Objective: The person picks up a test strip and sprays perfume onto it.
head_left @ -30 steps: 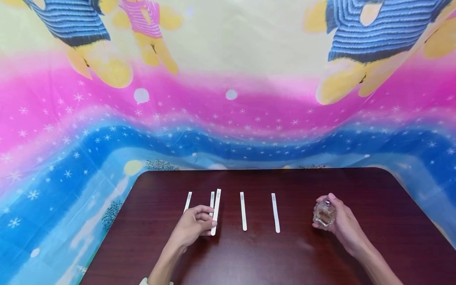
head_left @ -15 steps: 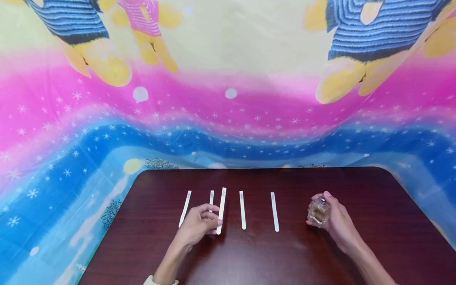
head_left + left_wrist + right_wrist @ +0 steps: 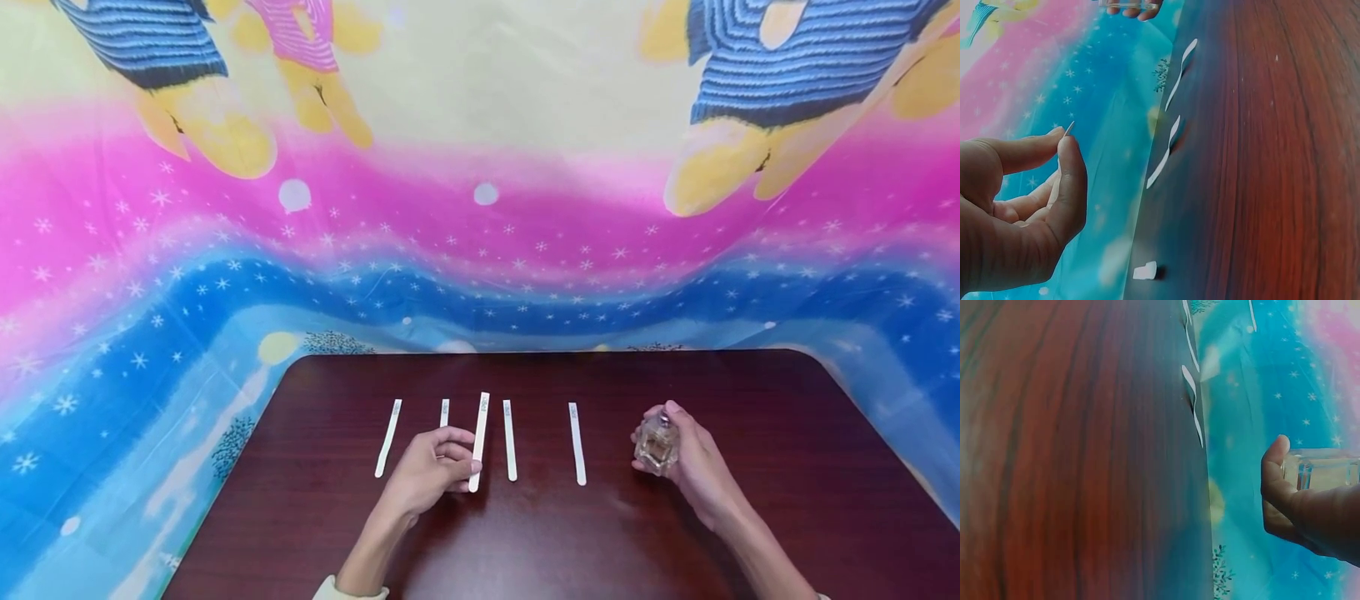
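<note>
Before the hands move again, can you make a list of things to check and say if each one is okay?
1. Left hand pinches the raised white paper strip between thumb and forefinger: ok.
2. Right hand grips the small clear glass perfume bottle: ok.
3. The bottle is upright, top upward: ok.
4. The other four white paper strips lie flat on the dark brown wooden table, none overlapping: ok.
5. The gap between raised strip and bottle has nothing standing in it, only one flat strip: ok.
6. The bottle's nozzle points at the raised strip: cannot tell.
</note>
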{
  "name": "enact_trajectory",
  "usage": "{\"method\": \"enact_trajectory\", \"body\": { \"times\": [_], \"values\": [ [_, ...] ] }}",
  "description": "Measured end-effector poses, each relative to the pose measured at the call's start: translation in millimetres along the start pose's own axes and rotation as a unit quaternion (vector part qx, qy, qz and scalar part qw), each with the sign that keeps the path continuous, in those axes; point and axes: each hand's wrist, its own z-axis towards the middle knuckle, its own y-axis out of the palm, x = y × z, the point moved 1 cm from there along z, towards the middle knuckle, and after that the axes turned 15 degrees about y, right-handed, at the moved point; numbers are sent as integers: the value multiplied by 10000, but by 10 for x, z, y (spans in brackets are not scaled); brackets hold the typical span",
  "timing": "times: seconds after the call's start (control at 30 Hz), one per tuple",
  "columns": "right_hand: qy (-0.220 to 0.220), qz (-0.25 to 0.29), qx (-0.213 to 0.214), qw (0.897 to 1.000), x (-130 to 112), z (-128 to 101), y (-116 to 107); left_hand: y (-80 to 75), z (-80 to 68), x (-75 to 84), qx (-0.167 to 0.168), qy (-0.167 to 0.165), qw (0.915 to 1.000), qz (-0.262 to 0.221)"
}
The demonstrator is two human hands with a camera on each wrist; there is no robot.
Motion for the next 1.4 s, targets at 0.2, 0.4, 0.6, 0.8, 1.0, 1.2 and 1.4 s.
{"method": "enact_trajectory", "body": {
  "times": [0.2, 0.4, 0.6, 0.8, 1.0, 1.2, 1.4],
  "values": [
    [195, -135, 134, 9996, 3, 17, 99, 65, 25, 7, -60, 42, 9999, -98],
    [230, -284, 352, 9987, 25, 35, 183, 138, 40, 7, -127, -4, 9998, -149],
    [152, -254, 369, 9989, 25, 62, 257, 214, 42, 31, -143, -5, 9996, -226],
    [161, -39, 255, 9995, 41, 93, 314, 304, 50, 54, -205, 28, 9994, -284],
    [171, 93, -5, 9998, 57, 114, 366, 386, 64, 66, -270, 26, 9992, -305],
    [51, 19, -324, 9995, 54, 154, 407, 465, 73, 72, -294, 20, 9988, -380],
    [53, -164, -238, 9996, 42, 193, 433, 535, 99, 86, -305, 49, 9986, -427]
  ]
}}
